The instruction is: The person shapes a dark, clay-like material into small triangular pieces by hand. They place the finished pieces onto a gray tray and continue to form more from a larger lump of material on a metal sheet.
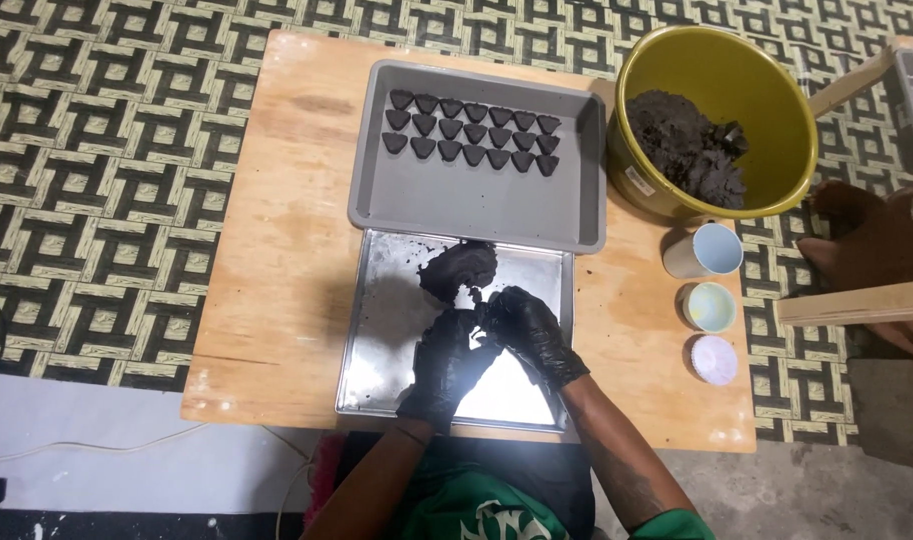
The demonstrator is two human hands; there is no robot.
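Patterned flooring (97, 150) in dark and cream squares fills the left of the frame, and a pale wooden table (277, 300) stands on it. Upper centre on the table lies a grey rectangular plastic tray (477, 200) holding three rows of small dark heart-shaped moulded pieces (474, 135). Just below it, touching its near edge, sits a shiny flat metal baking tray (387, 340). On that metal tray, near its top edge, rests a dark lump of moist, clay-like paste (462, 268).

Lower centre, both hands wear black gloves. The left hand (445, 365) is curled, its fingers closed around a small portion of the same dark paste, though what sits in the palm is hidden. The right hand (530, 328) meets it from the right, fingertips pressed together against that portion, just below the lump.

The paste looks soft, crumbly and a little sticky, so it should give under light pressure and break apart if pulled; it is best taken by pinching off a bit at the lump's edge.

At upper right stands a yellow round plastic bowl (767, 80) holding more dark paste (687, 145). Below it, in a column at the table's right edge, are three small cups (712, 305), pale blue, greenish and lilac.
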